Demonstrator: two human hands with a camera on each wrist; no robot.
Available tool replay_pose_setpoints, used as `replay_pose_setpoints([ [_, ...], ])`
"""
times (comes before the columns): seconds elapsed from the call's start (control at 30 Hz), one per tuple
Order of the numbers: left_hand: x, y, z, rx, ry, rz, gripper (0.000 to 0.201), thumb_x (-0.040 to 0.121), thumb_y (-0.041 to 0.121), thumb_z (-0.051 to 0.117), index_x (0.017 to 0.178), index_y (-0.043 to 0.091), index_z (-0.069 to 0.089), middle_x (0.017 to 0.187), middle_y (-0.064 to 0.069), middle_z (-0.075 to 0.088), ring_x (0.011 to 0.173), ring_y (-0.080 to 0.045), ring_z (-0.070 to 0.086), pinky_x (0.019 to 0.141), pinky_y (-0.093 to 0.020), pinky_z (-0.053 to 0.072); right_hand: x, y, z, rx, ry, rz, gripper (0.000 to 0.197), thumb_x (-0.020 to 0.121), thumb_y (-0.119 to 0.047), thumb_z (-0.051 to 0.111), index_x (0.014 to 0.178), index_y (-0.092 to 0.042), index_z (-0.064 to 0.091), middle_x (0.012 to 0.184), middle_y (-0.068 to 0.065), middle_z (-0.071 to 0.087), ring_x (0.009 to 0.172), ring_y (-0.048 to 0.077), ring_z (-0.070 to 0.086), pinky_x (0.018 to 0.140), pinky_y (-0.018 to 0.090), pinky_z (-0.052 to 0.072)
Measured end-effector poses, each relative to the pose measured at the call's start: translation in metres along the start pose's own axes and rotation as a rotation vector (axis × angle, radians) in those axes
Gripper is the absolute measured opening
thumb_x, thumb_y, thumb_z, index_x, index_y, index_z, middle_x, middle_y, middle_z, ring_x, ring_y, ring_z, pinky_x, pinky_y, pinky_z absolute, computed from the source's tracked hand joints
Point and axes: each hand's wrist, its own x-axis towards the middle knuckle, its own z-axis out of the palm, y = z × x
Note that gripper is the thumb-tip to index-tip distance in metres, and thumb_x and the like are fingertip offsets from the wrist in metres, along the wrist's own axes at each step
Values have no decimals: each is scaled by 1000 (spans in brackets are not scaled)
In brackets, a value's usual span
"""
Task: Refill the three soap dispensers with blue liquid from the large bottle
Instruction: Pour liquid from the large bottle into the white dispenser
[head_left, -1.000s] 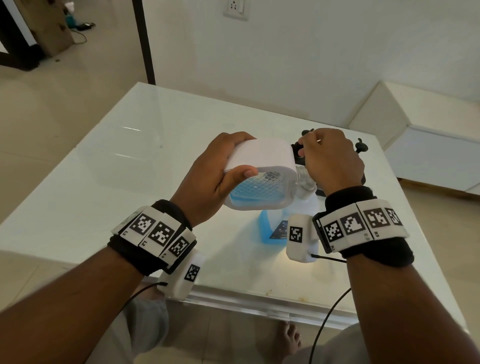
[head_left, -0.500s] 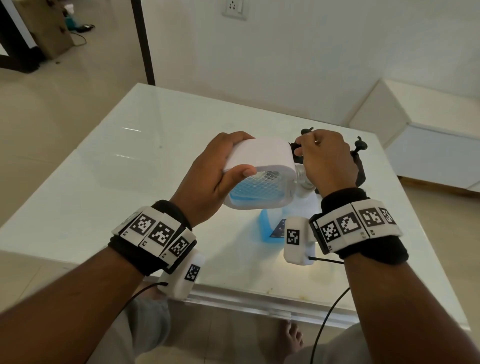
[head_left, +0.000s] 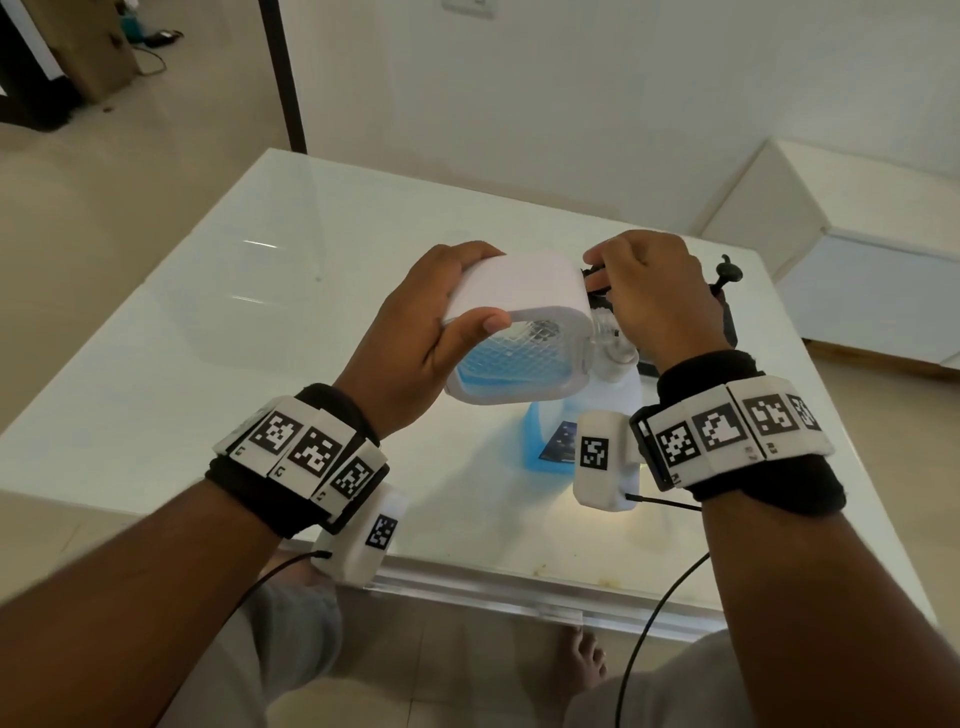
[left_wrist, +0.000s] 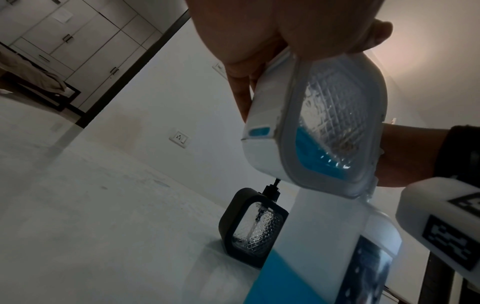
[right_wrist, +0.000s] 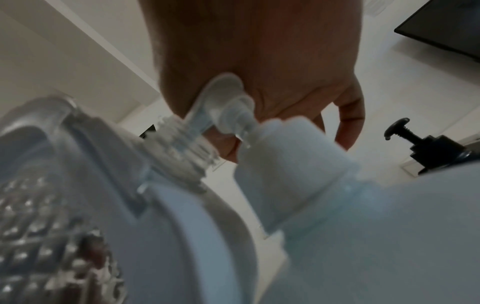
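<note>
Left hand (head_left: 415, 332) grip: wrapped round tilted white soap dispenser (head_left: 519, 332), part-filled blue | right hand (head_left: 654, 296) grip: pressing large bottle's pump head (right_wrist: 223, 96) into its open neck | handling: rigid, wet-slippery; hold flat sides | bottle (left_wrist: 324, 257) on worktop (head_left: 208, 312).

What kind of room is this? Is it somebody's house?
Probably a room in a home. A bed stands by built-in cupboards, there is a tiled floor, and a glossy white table sits near a wall socket.
</note>
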Motion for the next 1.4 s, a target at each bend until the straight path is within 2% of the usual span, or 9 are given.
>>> replay_pose_setpoints([
  [0.1, 1, 1, 1, 4, 0, -3, 79, 88, 71, 30, 129, 5, 46, 117, 2, 50, 104, 9, 47, 86, -5, 37, 0, 4, 3, 29, -29, 14, 41, 75, -43, 31, 85, -29, 69, 80, -12, 72, 91, 20, 67, 95, 51, 47],
  [0.2, 1, -1, -1, -3, 4, 6, 75, 90, 68, 32, 129, 7, 47, 117, 2, 51, 104, 6, 48, 88, -6, 36, -1, 6, 5, 31, -52, 24, 42, 73, -46, 30, 82, -30, 68, 81, -12, 72, 93, 21, 67, 96, 52, 46],
  [0.3, 1, 0, 0, -7, 5, 8, 71, 91, 67, 32, 129, 9, 47, 117, 3, 51, 104, 4, 48, 88, -8, 36, -2, 7, 5, 31, -46, 23, 44, 73, -45, 32, 85, -27, 70, 83, -10, 73, 92, 21, 67, 95, 51, 47],
  [0.47, -1, 1, -1, -2, -6, 11, 73, 90, 68, 32, 129, 8, 46, 117, 4, 50, 104, 5, 48, 88, -6, 36, 0, 2, 2, 46, 29, -19, 40, 80, -36, 39, 87, -13, 71, 81, -3, 72, 85, 22, 68, 89, 48, 52],
  [0.63, 0, 1, -1, 1, -7, 2, 77, 89, 70, 31, 130, 6, 46, 118, 3, 50, 105, 5, 48, 87, -5, 37, 3, 3, -1, 60, 75, -52, 33, 84, -33, 43, 87, -18, 71, 80, -6, 72, 84, 19, 68, 88, 46, 53],
  [0.73, 0, 0, -1, 5, -9, -1, 77, 89, 70, 30, 131, 7, 45, 119, 2, 51, 106, 1, 49, 88, -6, 37, 3, 5, 0, 28, 51, -49, 35, 84, -33, 41, 87, -15, 71, 80, -6, 72, 83, 20, 68, 88, 46, 52],
  [1.0, 0, 2, 1, 2, -4, -8, 79, 88, 71, 30, 130, 6, 46, 118, 1, 52, 104, 5, 49, 86, -6, 38, 2, 7, 3, -18, 39, -25, 39, 84, -47, 39, 95, -25, 70, 90, -10, 72, 92, 18, 66, 98, 48, 43],
  [1.23, 0, 3, -1, 12, -3, 14, 79, 89, 70, 29, 129, 3, 46, 118, 2, 50, 105, 10, 46, 88, -4, 36, 4, 4, -1, 75, 39, -32, 34, 78, -39, 44, 85, -20, 71, 76, -12, 72, 85, 17, 68, 91, 48, 51],
  [1.4, 0, 1, 0, 17, -7, 15, 74, 91, 67, 30, 130, 6, 45, 119, 2, 50, 106, 4, 47, 90, -6, 36, 5, 2, -11, 107, 31, -11, 34, 75, -38, 46, 85, -18, 72, 74, -10, 73, 81, 17, 69, 88, 49, 54],
])
